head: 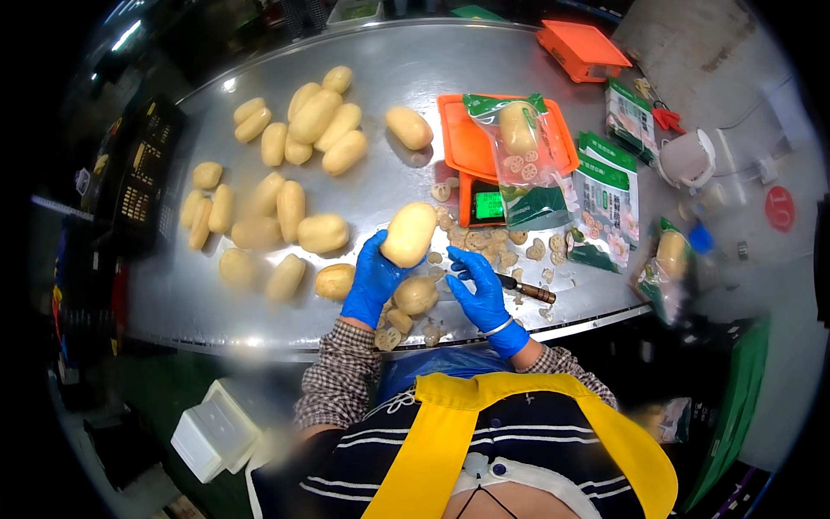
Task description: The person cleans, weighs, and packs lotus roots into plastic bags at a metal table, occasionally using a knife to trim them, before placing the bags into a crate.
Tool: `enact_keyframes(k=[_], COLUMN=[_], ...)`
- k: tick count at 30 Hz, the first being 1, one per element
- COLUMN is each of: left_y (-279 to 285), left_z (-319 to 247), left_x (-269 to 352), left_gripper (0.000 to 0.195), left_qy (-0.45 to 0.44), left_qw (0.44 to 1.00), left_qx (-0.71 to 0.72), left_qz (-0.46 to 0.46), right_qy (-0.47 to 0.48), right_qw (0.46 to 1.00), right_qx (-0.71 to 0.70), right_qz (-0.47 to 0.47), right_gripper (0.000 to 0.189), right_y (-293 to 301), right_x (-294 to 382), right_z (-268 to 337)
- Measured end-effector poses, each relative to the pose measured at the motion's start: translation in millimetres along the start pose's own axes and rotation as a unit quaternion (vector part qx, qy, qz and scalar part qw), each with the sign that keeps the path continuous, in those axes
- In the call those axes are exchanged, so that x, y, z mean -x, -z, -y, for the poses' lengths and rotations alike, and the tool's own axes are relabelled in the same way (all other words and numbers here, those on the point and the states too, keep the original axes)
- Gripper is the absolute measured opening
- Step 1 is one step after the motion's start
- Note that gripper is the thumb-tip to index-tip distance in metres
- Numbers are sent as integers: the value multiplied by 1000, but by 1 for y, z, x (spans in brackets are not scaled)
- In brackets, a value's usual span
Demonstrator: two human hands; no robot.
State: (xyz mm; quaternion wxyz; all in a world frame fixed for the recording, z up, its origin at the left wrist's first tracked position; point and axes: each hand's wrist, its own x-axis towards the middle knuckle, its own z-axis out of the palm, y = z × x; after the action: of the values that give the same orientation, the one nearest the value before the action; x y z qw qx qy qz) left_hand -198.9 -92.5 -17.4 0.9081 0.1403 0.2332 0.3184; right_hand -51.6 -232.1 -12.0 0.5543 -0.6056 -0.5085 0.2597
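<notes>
My left hand [375, 280], in a blue glove, holds a peeled lotus root segment [410, 235] up over the steel table [214, 305]. To its right my right hand [480, 290], also gloved in blue, has its fingers apart and grips nothing. Just beyond that palm lies a knife [535, 291] with a wooden handle, its blade partly hidden by the hand. A shorter root piece [416, 295] rests on the table between my hands. Cut lotus root slices [476, 241] are scattered in front of an orange digital scale [464, 200].
A clear-and-green bag [541, 206] containing a lotus root lies across the scale's orange tray [462, 146]. Printed bags [600, 201] are stacked to the right. Many root segments [316, 117] cover the left side. Another bagged root [670, 253] sits past the table's right edge.
</notes>
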Motion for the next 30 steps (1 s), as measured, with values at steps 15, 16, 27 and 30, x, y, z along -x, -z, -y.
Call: enact_keyframes(k=[15,16,27,30], left_y=[-28,-22,170,167], left_z=[62,58,-133,-144], left_x=[50,50,105,100], left_gripper=[70,68,72,69], left_qy=[-197,-187,-194,-172], left_qw=[797,807,413,682], left_qx=[-566,-555,-801,-618], left_qz=[72,77,-387,-351], right_qy=[-138,-163,-181,-302], right_qw=[974,966,966,916], right_qx=[-174,-192,-164,-234], right_qz=[-52,-56,90,123], right_gripper=[79,76,71,63], right_y=[19,22,-13,-28], right_x=[-1,0,-53,-75], right_z=[-24,-30,-78,-74])
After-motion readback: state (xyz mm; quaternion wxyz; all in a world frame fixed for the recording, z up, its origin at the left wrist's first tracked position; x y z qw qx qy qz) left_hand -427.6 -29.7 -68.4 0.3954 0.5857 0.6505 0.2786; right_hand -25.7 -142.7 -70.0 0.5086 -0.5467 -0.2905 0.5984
